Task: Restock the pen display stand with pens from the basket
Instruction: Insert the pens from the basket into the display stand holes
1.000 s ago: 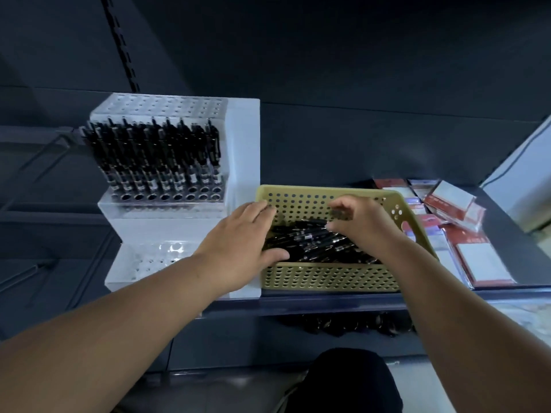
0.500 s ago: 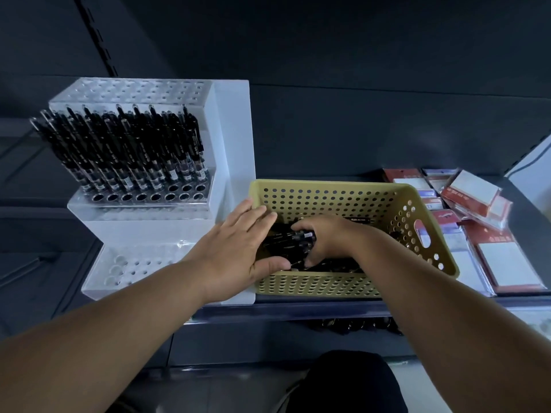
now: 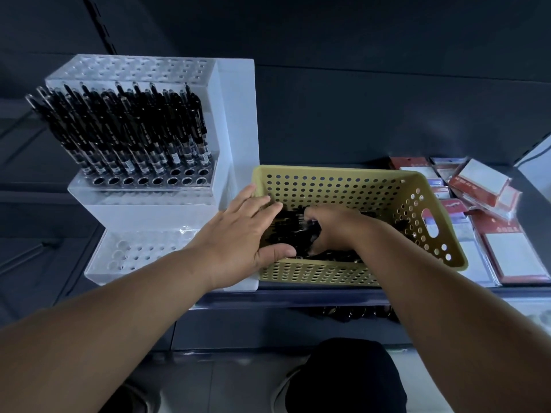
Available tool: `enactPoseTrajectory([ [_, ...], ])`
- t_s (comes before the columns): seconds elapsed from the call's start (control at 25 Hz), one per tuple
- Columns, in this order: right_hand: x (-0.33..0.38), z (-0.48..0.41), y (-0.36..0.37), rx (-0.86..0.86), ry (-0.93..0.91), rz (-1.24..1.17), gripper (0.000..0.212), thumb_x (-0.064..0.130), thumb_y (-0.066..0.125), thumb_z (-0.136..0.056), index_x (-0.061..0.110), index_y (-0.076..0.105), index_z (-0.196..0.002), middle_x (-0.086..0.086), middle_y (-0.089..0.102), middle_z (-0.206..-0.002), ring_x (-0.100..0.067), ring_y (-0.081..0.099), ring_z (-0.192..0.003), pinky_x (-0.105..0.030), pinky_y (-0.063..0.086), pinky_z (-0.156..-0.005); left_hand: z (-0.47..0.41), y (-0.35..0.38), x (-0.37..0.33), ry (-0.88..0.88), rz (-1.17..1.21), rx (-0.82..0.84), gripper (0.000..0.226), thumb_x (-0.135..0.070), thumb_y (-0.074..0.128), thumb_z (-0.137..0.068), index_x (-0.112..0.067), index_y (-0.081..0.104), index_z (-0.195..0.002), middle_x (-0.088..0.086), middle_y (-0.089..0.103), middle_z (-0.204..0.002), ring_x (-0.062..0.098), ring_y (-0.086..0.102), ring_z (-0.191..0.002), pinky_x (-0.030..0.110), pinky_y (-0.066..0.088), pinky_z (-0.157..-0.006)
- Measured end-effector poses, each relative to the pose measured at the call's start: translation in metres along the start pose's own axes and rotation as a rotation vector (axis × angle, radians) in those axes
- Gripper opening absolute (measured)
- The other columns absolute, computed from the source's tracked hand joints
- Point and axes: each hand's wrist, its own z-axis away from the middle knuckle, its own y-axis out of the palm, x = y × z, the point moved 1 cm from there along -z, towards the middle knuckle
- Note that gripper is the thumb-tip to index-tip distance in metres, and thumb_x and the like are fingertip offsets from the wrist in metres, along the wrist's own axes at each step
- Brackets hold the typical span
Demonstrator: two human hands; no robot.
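Note:
A yellow perforated basket (image 3: 337,186) stands on the shelf and holds a pile of black pens (image 3: 290,231). Left of it is a clear stepped pen display stand (image 3: 143,201); its middle tier carries several upright black pens (image 3: 125,132), while the top and bottom tiers show bare holes. My left hand (image 3: 238,236) lies over the basket's left rim, fingers straight, thumb on the front wall. My right hand (image 3: 331,231) is down inside the basket, fingers curled round a bunch of pens.
Red and white packets (image 3: 483,210) lie stacked on the shelf right of the basket. The shelf's front edge (image 3: 298,296) runs just below the basket and stand. A dark back wall rises behind. Dark items sit on the shelf below.
My right hand has dropped from the basket's back rim down into the pens and curled round a bunch. The left hand stays on the left rim. The view has shifted right.

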Motion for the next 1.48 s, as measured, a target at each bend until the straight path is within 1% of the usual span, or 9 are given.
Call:
enactPoseTrajectory([
  [0.2, -0.006, 0.005, -0.005, -0.090, -0.013, -0.207, 0.036, 0.021, 0.073, -0.083, 0.030, 0.053, -0.111, 0.005, 0.057, -0.110, -0.016, 0.055, -0.100, -0.034, 0.043, -0.082, 0.001, -0.001, -0.002, -0.015, 0.000, -0.011, 0.099, -0.079, 0.009, -0.072, -0.023, -0.008, -0.152, -0.004, -0.003, -0.161, 0.010, -0.020, -0.144, 0.034, 0.003, -0.118],
  [0.36, -0.011, 0.010, -0.011, -0.168, -0.005, -0.319, 0.031, 0.028, 0.065, -0.089, 0.027, 0.053, -0.118, 0.001, 0.060, -0.114, -0.021, 0.057, -0.105, -0.048, 0.044, -0.097, 0.003, -0.002, -0.002, -0.029, 0.018, -0.006, 0.100, -0.079, 0.012, -0.073, -0.022, -0.018, -0.150, -0.002, -0.010, -0.161, 0.010, -0.020, -0.144, 0.033, 0.003, -0.118],
  [0.48, -0.007, 0.018, -0.016, -0.227, -0.018, -0.456, 0.034, 0.028, 0.055, -0.097, 0.024, 0.042, -0.128, 0.000, 0.054, -0.111, -0.014, 0.054, -0.093, -0.032, 0.044, -0.077, 0.002, -0.005, -0.003, -0.032, 0.019, 0.010, 0.101, -0.080, 0.011, -0.071, -0.022, -0.018, -0.150, -0.003, -0.011, -0.160, 0.010, -0.021, -0.144, 0.033, 0.004, -0.118],
  [0.6, -0.001, 0.028, -0.027, -0.405, -0.010, -0.641, 0.022, 0.025, 0.049, -0.101, 0.025, 0.038, -0.121, 0.000, 0.052, -0.096, -0.010, 0.049, -0.079, -0.024, 0.038, -0.062, 0.001, -0.006, -0.004, -0.027, 0.010, 0.016, 0.103, -0.079, 0.006, -0.069, -0.020, -0.012, -0.151, -0.002, -0.008, -0.161, 0.013, -0.018, -0.145, 0.035, 0.004, -0.119],
  [0.76, 0.006, 0.033, -0.051, -0.648, 0.054, -1.238, 0.011, 0.016, 0.052, -0.097, 0.020, 0.046, -0.105, -0.001, 0.053, -0.091, -0.019, 0.053, -0.088, -0.037, 0.046, -0.078, 0.004, -0.011, -0.007, -0.056, -0.014, -0.029, 0.093, -0.073, 0.020, -0.082, -0.019, -0.008, -0.152, -0.001, -0.007, -0.161, 0.016, -0.020, -0.145, 0.036, 0.000, -0.118],
  [0.92, 0.016, 0.052, -0.066, -0.706, 0.093, -1.928, 0.011, 0.000, 0.054, -0.090, 0.008, 0.052, -0.098, -0.006, 0.052, -0.093, -0.017, 0.059, -0.080, -0.029, 0.051, -0.070, 0.019, -0.018, -0.019, -0.039, 0.056, -0.145, 0.084, -0.063, 0.031, -0.091, -0.018, -0.003, -0.153, 0.002, 0.003, -0.161, 0.019, -0.009, -0.147, 0.035, 0.004, -0.118],
  [1.08, 0.052, 0.084, -0.062, -0.584, 0.076, -2.064, 0.006, -0.001, 0.053, -0.090, 0.004, 0.053, -0.088, -0.008, 0.052, -0.097, -0.021, 0.062, -0.090, -0.036, 0.051, -0.089, 0.048, -0.035, -0.024, -0.049, 0.357, -0.311, 0.073, -0.055, 0.040, -0.093, -0.019, 0.015, -0.152, 0.000, 0.027, -0.155, 0.018, 0.026, -0.140, 0.030, 0.024, -0.112],
  [1.24, 0.097, 0.116, -0.042, -0.418, -0.025, -2.070, 0.008, 0.010, 0.059, -0.093, 0.004, 0.057, -0.097, -0.007, 0.061, -0.093, -0.022, 0.063, -0.098, -0.037, 0.052, -0.086, 0.079, -0.048, -0.021, -0.078, 0.612, -0.415, 0.060, -0.050, 0.052, -0.090, -0.023, 0.036, -0.141, -0.005, 0.045, -0.140, 0.010, 0.048, -0.121, 0.026, 0.039, -0.098],
  [1.48, 0.170, 0.145, -0.004, -0.096, -0.070, -1.926, 0.022, 0.018, 0.055, -0.094, 0.001, 0.062, -0.082, -0.008, 0.064, -0.062, -0.020, 0.066, -0.057, -0.036, 0.054, -0.060, 0.125, -0.051, -0.004, -0.080, 0.960, -0.313, 0.025, -0.042, 0.066, -0.084, -0.029, 0.054, -0.103, -0.013, 0.062, -0.089, 0.005, 0.060, -0.080, 0.026, 0.049, -0.074],
])
